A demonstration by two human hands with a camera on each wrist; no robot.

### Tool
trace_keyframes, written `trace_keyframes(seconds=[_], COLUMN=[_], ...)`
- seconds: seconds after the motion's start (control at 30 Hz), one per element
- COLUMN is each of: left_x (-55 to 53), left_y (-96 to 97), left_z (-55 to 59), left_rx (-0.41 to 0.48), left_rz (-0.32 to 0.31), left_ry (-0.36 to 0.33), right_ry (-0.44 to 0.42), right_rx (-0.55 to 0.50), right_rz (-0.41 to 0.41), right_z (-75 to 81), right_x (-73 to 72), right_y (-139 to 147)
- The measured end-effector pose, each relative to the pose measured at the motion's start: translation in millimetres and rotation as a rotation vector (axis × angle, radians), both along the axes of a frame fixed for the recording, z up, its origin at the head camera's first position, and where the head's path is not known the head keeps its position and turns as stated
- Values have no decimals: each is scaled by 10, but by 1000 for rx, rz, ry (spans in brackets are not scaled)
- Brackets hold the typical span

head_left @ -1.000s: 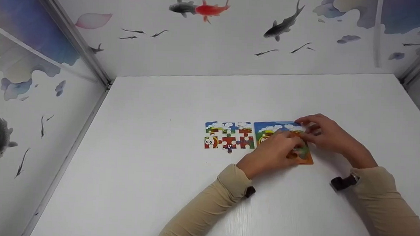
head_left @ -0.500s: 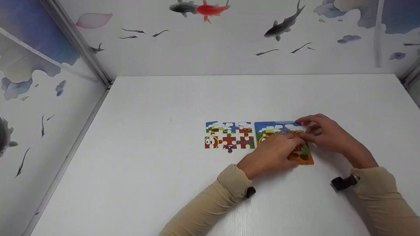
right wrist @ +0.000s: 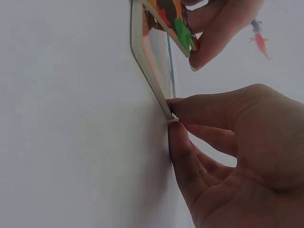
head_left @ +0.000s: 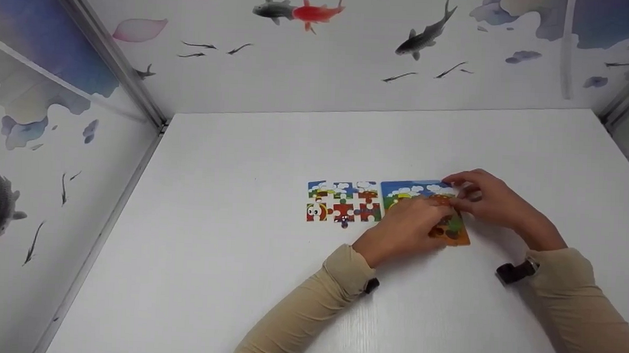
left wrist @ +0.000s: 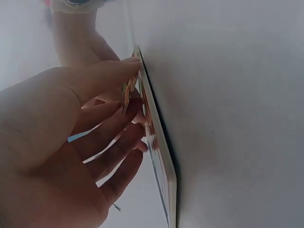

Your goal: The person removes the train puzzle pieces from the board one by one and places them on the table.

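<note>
A cartoon jigsaw puzzle board [head_left: 417,187] with a blue top and an orange lower edge lies flat on the white table. Over its middle is my left hand [head_left: 402,228]. Between that hand's thumb and fingers is a thin jigsaw piece [right wrist: 178,26], orange and green, tilted and partly raised off the board in the right wrist view. At the board's right side, my right hand [head_left: 491,203] pinches the rim with thumb and forefinger [right wrist: 204,111]. My left hand hides much of the board's picture.
Left of the board, several loose jigsaw pieces [head_left: 343,212] are laid out in two rows on the white table [head_left: 211,235]. Walls printed with fish [head_left: 426,38] stand at the back and left.
Between one second ago and now, my left fingers shift slightly over the board, showing a bit more of its lower right. My right hand stays in place. The loose pieces have not moved.
</note>
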State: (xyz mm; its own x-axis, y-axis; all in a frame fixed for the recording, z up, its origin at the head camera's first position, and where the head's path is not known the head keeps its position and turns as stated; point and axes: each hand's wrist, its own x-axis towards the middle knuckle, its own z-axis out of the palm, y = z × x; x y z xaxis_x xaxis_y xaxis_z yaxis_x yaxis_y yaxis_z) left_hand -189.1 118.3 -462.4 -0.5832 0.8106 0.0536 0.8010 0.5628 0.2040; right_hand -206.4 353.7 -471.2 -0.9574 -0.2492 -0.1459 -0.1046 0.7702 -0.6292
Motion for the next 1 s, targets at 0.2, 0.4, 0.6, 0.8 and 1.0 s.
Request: trace_keyframes(seconds=[0.2,0.4,0.6,0.8,1.0], left_x=[-51,-11,39,60,34], left_y=[-135,-115,-27,16,-76], left_z=[21,0,-25,-23,33], left_rx=[34,-44,-68,-44,15], left_rz=[-6,2,9,29,54], left_ry=[-31,-64,-16,-33,-58], right_ry=[15,4,-16,-3,7], right_rx=[9,16,17,23,19], right_rz=[9,-5,-22,-14,-2], right_z=[9,-3,1,18,23], right_x=[9,7,22,34,30], right_y=[-8,-8,-19,-24,-26])
